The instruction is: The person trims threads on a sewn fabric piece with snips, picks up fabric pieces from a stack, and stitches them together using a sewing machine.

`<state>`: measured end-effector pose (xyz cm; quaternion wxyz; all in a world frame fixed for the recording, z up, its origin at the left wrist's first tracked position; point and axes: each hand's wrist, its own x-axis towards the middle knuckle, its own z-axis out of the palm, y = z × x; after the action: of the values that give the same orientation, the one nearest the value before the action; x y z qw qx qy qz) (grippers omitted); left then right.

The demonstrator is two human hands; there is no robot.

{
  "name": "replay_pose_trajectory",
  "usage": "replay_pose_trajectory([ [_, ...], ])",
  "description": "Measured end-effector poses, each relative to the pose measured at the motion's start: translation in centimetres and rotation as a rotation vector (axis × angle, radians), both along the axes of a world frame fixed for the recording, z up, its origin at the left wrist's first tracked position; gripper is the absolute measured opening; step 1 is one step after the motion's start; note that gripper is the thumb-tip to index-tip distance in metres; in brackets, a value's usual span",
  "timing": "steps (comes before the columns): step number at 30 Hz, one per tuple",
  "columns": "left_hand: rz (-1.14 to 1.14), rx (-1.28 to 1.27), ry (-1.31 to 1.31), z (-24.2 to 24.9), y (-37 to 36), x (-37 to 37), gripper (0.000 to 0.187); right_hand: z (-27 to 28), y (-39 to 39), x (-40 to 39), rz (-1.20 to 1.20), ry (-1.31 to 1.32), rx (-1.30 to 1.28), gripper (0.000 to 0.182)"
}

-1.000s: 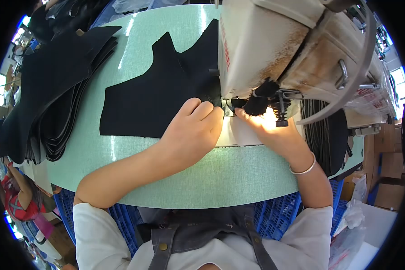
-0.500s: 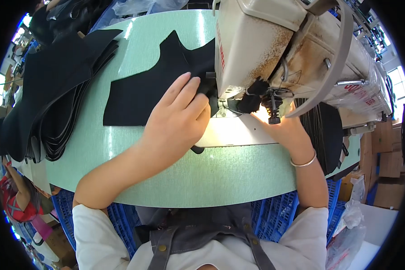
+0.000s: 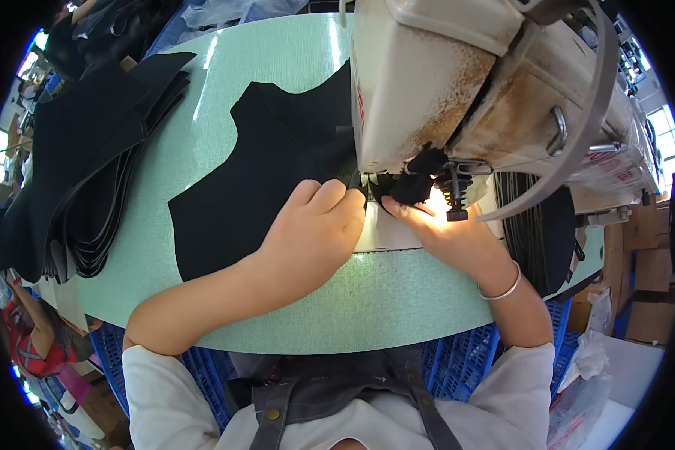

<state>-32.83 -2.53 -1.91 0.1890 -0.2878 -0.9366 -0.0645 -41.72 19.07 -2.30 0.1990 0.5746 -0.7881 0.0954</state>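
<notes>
A black fabric piece (image 3: 277, 150) with curved cut edges lies on the pale green table, its right side running under the head of the sewing machine (image 3: 427, 82). My left hand (image 3: 315, 232) is closed with curled fingers on the fabric's right edge, just left of the needle area. From the right, my right hand (image 3: 457, 244) reaches beneath the machine head, its fingertips pinched at a dark fabric edge beside the presser foot. The thread tension spring (image 3: 455, 191) and a black fuzzy wrap (image 3: 420, 176) hide part of its fingers. The machine's lamp shines on this spot.
A stack of black fabric pieces (image 3: 90, 165) hangs over the table's left side. More dark pieces (image 3: 544, 232) lie right of the machine. Blue crates (image 3: 461, 356) stand below the table edge (image 3: 292, 330). Another person (image 3: 41, 337) is at the far left.
The black fabric has turned, its left end swinging toward me. My left hand has drawn closer to me and its fingers have curled. The right hand has moved left toward the needle area.
</notes>
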Motion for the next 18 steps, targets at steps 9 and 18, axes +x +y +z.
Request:
replay_pose_trajectory([
  [9, 0.061, 0.034, 0.114, -1.2, 1.7, 0.7, 0.015, -0.8, -1.0, 1.7, -0.059, -0.123, -0.042, 0.023],
  [18, 0.044, -0.04, 0.237, -1.9, 1.7, -0.5, 0.017, -1.7, -1.4, 1.7, -0.025, -0.068, -0.096, 0.029],
])
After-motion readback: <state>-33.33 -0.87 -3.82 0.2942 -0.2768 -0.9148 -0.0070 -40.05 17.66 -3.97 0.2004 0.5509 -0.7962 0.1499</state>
